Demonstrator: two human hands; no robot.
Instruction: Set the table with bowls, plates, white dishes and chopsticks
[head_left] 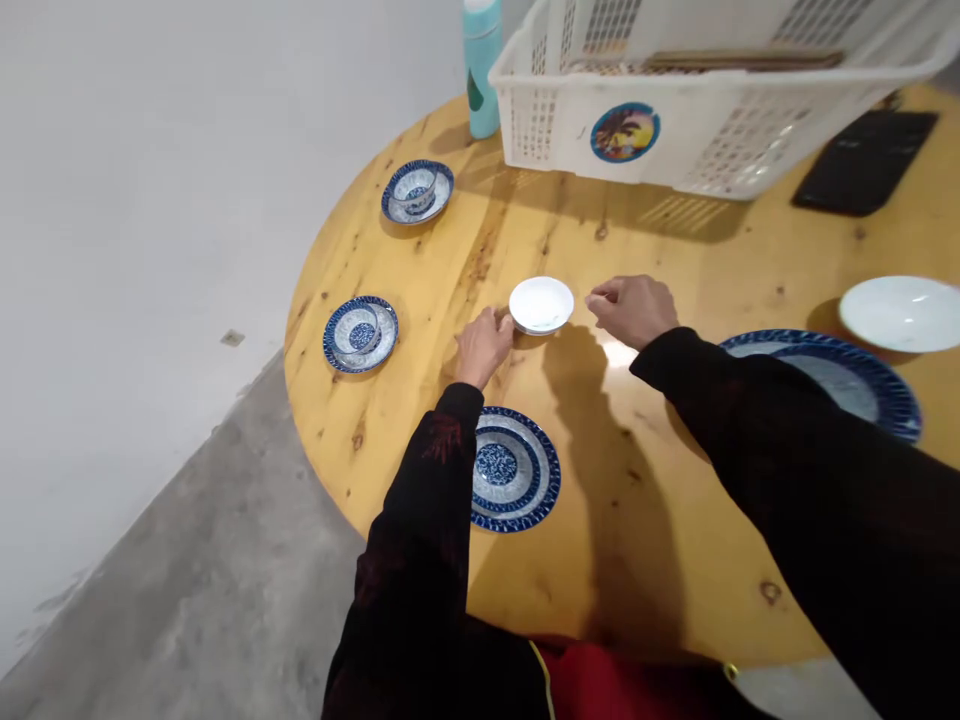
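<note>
A small white dish [541,303] sits on the round wooden table [637,530]. My left hand [484,345] has its fingers curled and touches the dish's left rim. A little to the right of the dish my right hand [634,309] hovers with fingers loosely curled and pinched; it does not touch the dish, and nothing shows in it. A blue patterned plate [517,470] lies just under my left forearm, partly hidden by the sleeve.
Two blue saucers, each with a small bowl on it [360,333] [417,190], stand at the left. A white basket [712,100], a teal bottle [481,65], a black phone [862,160], a large blue plate [862,385] and a white plate [900,313] lie behind and right.
</note>
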